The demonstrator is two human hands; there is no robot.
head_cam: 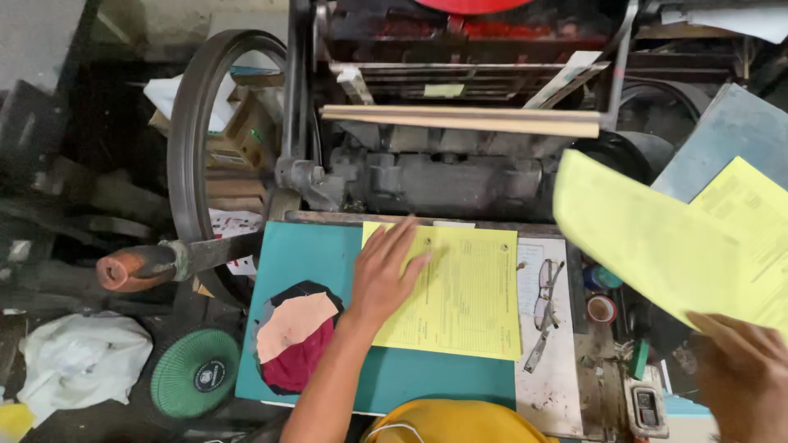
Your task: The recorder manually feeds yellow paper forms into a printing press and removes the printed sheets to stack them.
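On teal surface (304,254) before old printing press (443,176): stack of yellow printed sheets (464,295). Left hand (384,275) lies flat on stack's left edge, fingers spread, pressing down. Right hand (743,373) at lower right, raised off surface, pinching corner of loose yellow sheet (648,242), blurred, held in air well apart from stack. Spectacles (544,299) just right of stack on white board. Cloth scraps (294,332) left of forearm. Big flywheel (193,139) at press's left side.

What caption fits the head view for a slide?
Left hand flat on a yellow sheet stack while right hand lifts another yellow sheet beside a press.
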